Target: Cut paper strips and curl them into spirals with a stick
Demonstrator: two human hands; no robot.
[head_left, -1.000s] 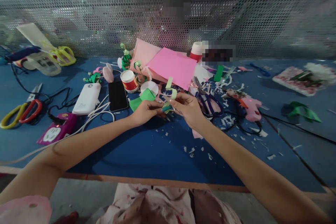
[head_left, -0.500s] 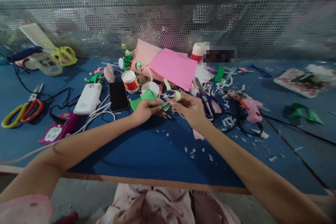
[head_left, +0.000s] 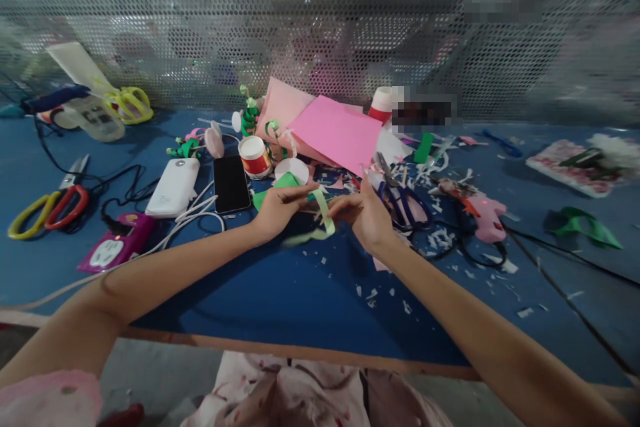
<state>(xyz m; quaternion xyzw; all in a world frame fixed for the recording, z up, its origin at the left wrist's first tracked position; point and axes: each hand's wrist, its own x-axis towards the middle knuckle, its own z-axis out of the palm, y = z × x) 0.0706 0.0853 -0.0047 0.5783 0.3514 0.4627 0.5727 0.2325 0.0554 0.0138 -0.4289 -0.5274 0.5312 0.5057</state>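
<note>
A light green paper strip [head_left: 326, 212] hangs in a loop between my hands, its lower end trailing left below my left hand. My left hand [head_left: 283, 209] pinches the strip's upper end between thumb and fingers. On the strip's right side is my right hand [head_left: 364, 213], thumb raised and fingers apart, fingertips close to the strip. Behind my left hand lie a green paper piece [head_left: 286, 181] and a white round disc [head_left: 292, 171]. A pink sheet [head_left: 337, 130] rests farther back, and blue-handled scissors [head_left: 404, 203] lie right of my right hand.
Left are a black phone [head_left: 231, 184], a white power bank [head_left: 173, 188], a purple socket block [head_left: 116, 240] and red-and-yellow scissors [head_left: 50, 210]. A red-and-white tub [head_left: 255, 157] stands behind. Right lie a pink glue gun [head_left: 486, 217] with its cable and paper scraps. A perforated metal screen rises behind.
My right hand has opened, its thumb now lifted away from its fingers. The light green strip has turned and now hangs lower, with a long end toward the left.
</note>
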